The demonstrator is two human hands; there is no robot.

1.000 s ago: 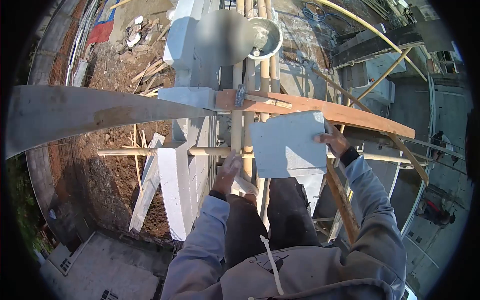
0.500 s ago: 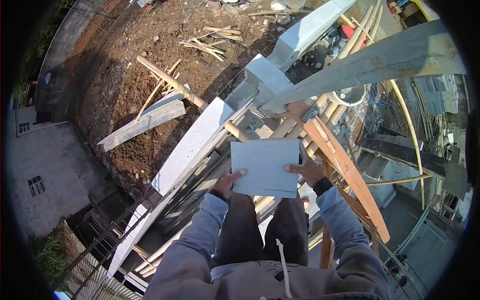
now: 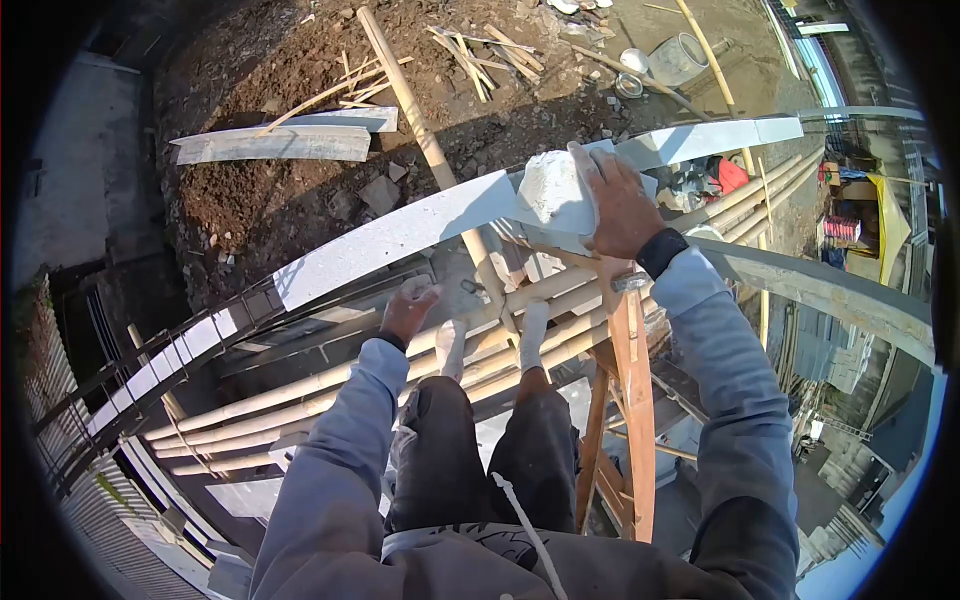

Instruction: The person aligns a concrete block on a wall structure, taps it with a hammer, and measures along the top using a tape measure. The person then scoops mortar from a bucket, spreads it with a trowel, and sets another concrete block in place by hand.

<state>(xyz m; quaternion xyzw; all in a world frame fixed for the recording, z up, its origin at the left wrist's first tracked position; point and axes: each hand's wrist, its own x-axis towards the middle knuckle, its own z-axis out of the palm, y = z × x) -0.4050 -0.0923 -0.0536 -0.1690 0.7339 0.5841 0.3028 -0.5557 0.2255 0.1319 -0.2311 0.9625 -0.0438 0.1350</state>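
Note:
A pale lightweight concrete block [image 3: 553, 190] with a rough, bright upper face stands at the line of the wall. My right hand [image 3: 622, 205] grips its right side, fingers over the far edge. Lower and to the left, my left hand [image 3: 410, 308] hovers above the bamboo poles with nothing in it, its fingers loosely bent and apart. The long white top of the wall [image 3: 400, 235] runs left from the block. Another white stretch [image 3: 705, 140] continues to the right.
Bamboo poles [image 3: 330, 385] lie under my feet. An orange-brown plank [image 3: 629, 390] slopes beside my right leg. A grey concrete beam [image 3: 820, 290] crosses at right. One bamboo pole [image 3: 410, 110] extends over the soil, near split wood [image 3: 480, 60] and a pale board [image 3: 280, 143].
The block went from both hands in front of my knees to the wall, under my right hand alone. My left hand has let go. The view has turned.

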